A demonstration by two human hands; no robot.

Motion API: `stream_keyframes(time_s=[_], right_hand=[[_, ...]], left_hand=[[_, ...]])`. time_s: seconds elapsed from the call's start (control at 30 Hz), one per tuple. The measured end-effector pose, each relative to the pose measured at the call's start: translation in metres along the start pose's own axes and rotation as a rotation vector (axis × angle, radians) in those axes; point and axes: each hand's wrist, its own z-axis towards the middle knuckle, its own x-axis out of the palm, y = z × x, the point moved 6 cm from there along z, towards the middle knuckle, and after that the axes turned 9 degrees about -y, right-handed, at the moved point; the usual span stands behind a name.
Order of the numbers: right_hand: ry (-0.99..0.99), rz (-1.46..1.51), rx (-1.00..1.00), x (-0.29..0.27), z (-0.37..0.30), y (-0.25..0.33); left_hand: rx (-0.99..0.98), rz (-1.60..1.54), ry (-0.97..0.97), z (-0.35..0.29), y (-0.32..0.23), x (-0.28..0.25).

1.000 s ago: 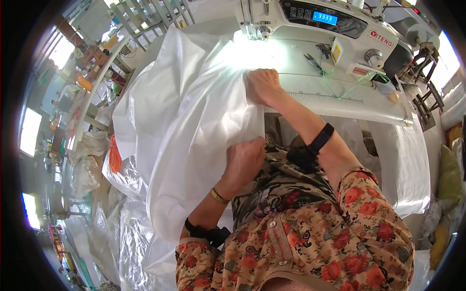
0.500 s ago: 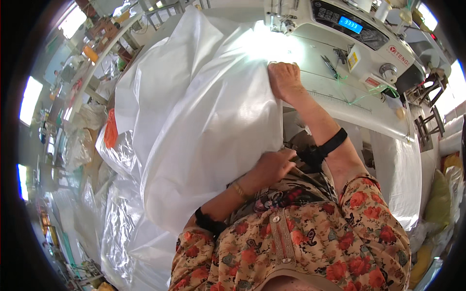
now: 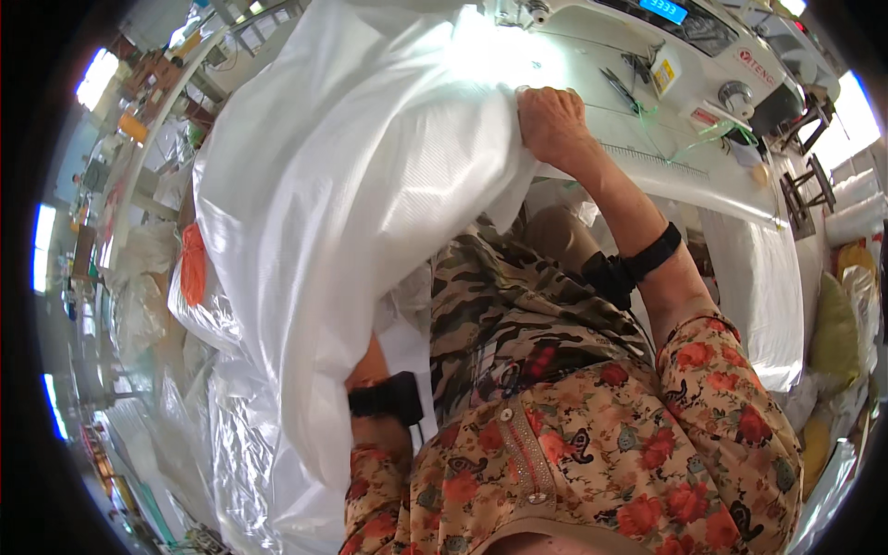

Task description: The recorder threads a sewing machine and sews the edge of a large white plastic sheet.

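A large sheet of shiny white woven plastic (image 3: 324, 166) hangs in folds from the sewing machine's table, down over the left side. At the table's front edge, close to the bright lamp glow, my right hand (image 3: 555, 125) is closed on the sheet's right edge. My left forearm (image 3: 370, 363), with a black band, goes up behind the hanging sheet, which hides my left hand. The sewing machine (image 3: 698, 32), white with a lit blue display, stands above and right of my right hand. The glare washes out the sheet near its needle.
Dark thread snips (image 3: 619, 90) and tangled green thread (image 3: 689, 148) lie on the table right of my right hand. A ruler scale (image 3: 657, 159) runs along its front. An orange tied bundle (image 3: 192, 265) and clear plastic heaps (image 3: 242, 444) are at left; a dark stool (image 3: 807, 196) stands at right.
My left hand has gone from my lap leftward and under the sheet, lifting its lower part off my lap into a raised fold. My right hand keeps its hold; the view has shifted slightly.
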Motion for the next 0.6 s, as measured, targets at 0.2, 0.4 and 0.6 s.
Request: stream_keyframes(time_s=[0.2, 0.4, 0.6], right_hand=[[0.003, 0.072, -0.007, -0.001, -0.002, 0.014], [0.259, 0.056, 0.062, 0.002, 0.002, 0.017], [0.081, 0.06, 0.013, -0.003, 0.001, 0.021]], left_hand=[[-0.06, 0.085, 0.316, 0.025, 0.016, -0.056], [0.12, -0.23, 0.743, -0.017, -0.113, -0.129], [0.783, -0.739, 0.07, -0.067, -0.323, -0.246]])
